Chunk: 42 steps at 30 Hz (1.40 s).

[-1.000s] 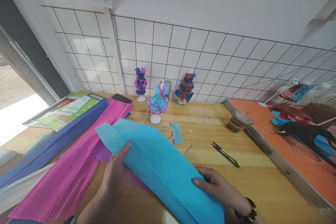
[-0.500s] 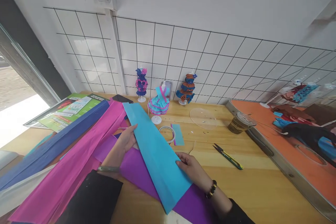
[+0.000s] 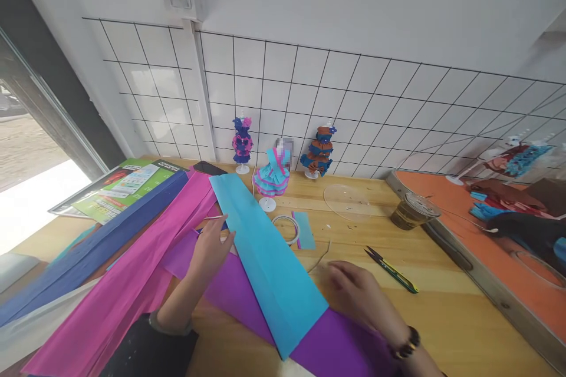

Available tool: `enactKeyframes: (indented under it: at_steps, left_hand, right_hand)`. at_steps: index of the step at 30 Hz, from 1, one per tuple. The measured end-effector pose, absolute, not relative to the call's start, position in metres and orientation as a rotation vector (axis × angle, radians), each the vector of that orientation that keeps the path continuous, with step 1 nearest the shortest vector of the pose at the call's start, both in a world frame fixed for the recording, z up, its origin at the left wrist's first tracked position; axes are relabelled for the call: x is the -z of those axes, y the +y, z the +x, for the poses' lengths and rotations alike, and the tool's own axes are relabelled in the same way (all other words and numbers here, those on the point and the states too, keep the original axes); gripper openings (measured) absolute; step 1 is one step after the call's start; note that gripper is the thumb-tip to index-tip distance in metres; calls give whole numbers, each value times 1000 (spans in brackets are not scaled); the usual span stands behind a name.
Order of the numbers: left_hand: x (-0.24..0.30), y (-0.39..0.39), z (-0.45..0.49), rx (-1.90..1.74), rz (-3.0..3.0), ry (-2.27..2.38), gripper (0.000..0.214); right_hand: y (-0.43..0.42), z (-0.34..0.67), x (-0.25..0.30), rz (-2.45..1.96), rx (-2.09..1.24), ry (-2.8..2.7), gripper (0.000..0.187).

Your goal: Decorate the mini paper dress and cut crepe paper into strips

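A long folded strip of turquoise crepe paper (image 3: 269, 265) lies slantwise over a purple sheet (image 3: 239, 291). My left hand (image 3: 212, 250) is at the strip's left edge, its fingers apart and the thumb close to the paper; whether it touches is unclear. To the right of the strip, my right hand (image 3: 360, 291) hovers over the table, off the paper, slightly blurred, with loosely bent fingers and nothing visible in them. Beyond the strip are a roll of tape (image 3: 297, 230) and a small turquoise piece with a purple edge (image 3: 306, 231).
Pink paper (image 3: 145, 247) and blue paper (image 3: 106, 238) lie at left near a green printed sheet (image 3: 119, 188). Thread snips (image 3: 391, 270) and a lidded cup (image 3: 413, 212) are at right. A turquoise ruffled dress on a stand (image 3: 272, 177) is at the back between two other dressed stands.
My right hand has let go of the turquoise strip and moved right. My left hand's fingers have loosened from its left edge. The view has shifted slightly.
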<state>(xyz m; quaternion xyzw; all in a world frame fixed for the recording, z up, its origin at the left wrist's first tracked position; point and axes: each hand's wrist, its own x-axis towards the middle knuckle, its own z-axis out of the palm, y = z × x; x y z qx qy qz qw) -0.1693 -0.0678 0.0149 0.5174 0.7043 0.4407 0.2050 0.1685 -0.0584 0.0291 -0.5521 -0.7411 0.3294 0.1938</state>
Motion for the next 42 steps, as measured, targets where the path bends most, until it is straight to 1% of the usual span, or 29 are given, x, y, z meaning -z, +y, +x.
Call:
enactKeyframes:
  at_steps: [2, 4, 7, 10, 14, 18, 20, 24, 27, 31, 33, 37, 42]
  left_hand:
    - [-17, -73, -165, -1033, 1844, 1950, 36]
    - [-25, -77, -156, -818, 2114, 1758, 31]
    - [-39, -81, -138, -548, 2303, 1445, 31]
    - [-48, -84, -124, -412, 2344, 1323, 32]
    - [-48, -86, -114, -336, 2359, 1279, 29]
    - [-45, -84, -109, -295, 2362, 1192, 20]
    - [-43, -82, -107, -259, 2348, 1157, 23]
    - [-39, -77, -102, -187, 2328, 1121, 33]
    - [-35, -75, -100, -152, 2336, 1072, 30]
    - [-32, -76, -100, -150, 2337, 982, 27]
    - [-31, -75, -101, -153, 2328, 962, 24]
    - [-28, -73, -103, -190, 2291, 955, 21]
    - [-22, -71, -106, -260, 2247, 912, 20]
  right_hand:
    - [-54, 205, -29, -1753, -555, -2080, 37]
    - [-49, 239, -19, -1927, -193, -2018, 36]
    - [-45, 272, 4, -1859, 140, -2118, 38]
    - [-48, 280, 21, -1804, 215, -2231, 38]
    - [-56, 282, 25, -1829, 266, -2293, 37]
    - [-65, 286, 16, -1976, 181, -2160, 39]
    - [-74, 283, 8, -2039, 55, -2023, 38]
    - [-104, 254, -8, -1889, -402, -1861, 35]
    - [-132, 218, -18, -1771, -714, -1793, 34]
    - [-163, 176, -23, -1649, -1062, -1896, 35]
    - [-173, 162, -22, -1675, -1110, -1918, 36]
    - [-187, 149, -20, -1751, -1055, -2003, 38]
    - [-193, 142, -20, -1768, -1025, -2106, 34]
